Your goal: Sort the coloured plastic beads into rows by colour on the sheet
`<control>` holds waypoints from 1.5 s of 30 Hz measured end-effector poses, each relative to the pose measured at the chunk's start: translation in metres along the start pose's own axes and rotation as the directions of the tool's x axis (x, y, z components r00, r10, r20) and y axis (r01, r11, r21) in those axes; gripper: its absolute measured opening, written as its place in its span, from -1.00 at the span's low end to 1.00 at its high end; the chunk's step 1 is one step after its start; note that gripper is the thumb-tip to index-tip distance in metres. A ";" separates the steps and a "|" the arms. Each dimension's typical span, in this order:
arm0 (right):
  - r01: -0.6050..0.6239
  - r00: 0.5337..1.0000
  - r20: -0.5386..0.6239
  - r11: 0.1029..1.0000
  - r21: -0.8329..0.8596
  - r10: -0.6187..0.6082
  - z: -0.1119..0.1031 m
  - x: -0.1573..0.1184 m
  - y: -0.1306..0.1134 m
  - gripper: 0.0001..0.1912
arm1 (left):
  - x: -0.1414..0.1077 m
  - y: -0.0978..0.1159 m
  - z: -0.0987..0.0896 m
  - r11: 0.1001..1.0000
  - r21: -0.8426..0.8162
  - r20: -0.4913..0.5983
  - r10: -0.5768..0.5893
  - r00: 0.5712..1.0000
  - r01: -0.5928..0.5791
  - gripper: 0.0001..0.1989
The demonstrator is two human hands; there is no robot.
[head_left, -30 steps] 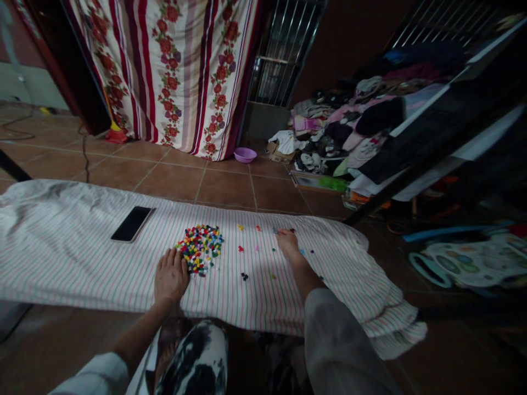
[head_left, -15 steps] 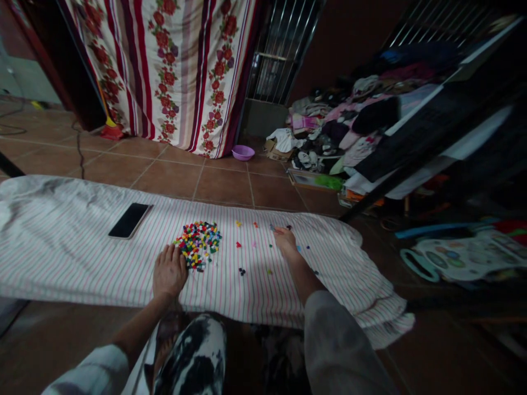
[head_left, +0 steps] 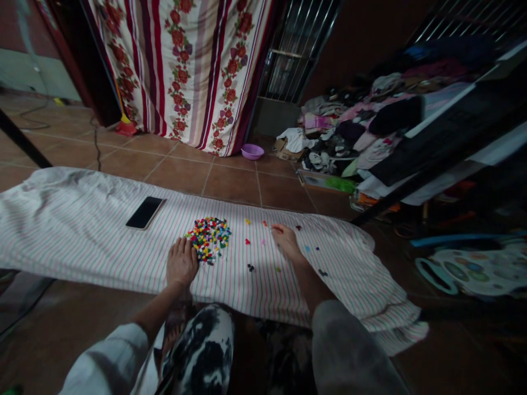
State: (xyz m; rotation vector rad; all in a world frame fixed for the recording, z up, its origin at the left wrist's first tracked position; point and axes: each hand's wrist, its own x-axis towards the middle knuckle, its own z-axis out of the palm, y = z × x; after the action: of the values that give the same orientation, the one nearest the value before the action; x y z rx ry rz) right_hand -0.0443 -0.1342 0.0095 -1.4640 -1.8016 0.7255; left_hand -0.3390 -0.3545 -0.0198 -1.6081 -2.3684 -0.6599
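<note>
A pile of small multicoloured plastic pieces (head_left: 209, 237) lies on the striped cloth (head_left: 230, 291). My left hand (head_left: 181, 261) rests flat against the pile's near left edge, fingers stretched. To the right, my right hand (head_left: 285, 240) is low over the cloth with its fingertips pinched together; whatever they hold is too small to make out. Just left of those fingertips sit orange pieces (head_left: 265, 223). Small groups are spread around: yellow (head_left: 247, 221), red (head_left: 247, 241), pink (head_left: 263, 242), black (head_left: 251, 267), lime green (head_left: 278, 269), dark ones (head_left: 298, 227) and light blue (head_left: 307, 249).
A phone (head_left: 145, 213) lies on the cloth left of the pile. Beyond are a floral curtain (head_left: 201, 66), a purple basin (head_left: 252, 152) and a heap of clothes (head_left: 349, 120). A dark slanting bar (head_left: 382, 200) stands at the right, near a white plastic toy (head_left: 473, 269).
The view has shifted, so everything appears further right. My right hand has moved slightly left over the cloth, towards the orange pieces. My left hand stays beside the pile.
</note>
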 end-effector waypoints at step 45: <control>0.327 0.918 0.304 0.920 -0.216 -0.255 0.089 -0.093 -0.086 -0.82 | -0.001 0.000 -0.005 0.998 -0.028 -0.028 0.049 0.998 -0.050 -0.55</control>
State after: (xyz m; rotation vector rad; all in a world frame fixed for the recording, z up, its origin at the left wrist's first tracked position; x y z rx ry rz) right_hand -0.1551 -0.2424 0.0076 -1.2559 -2.3444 0.5678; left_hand -0.3394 -0.3580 -0.0158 -1.6526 -2.3021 -0.7042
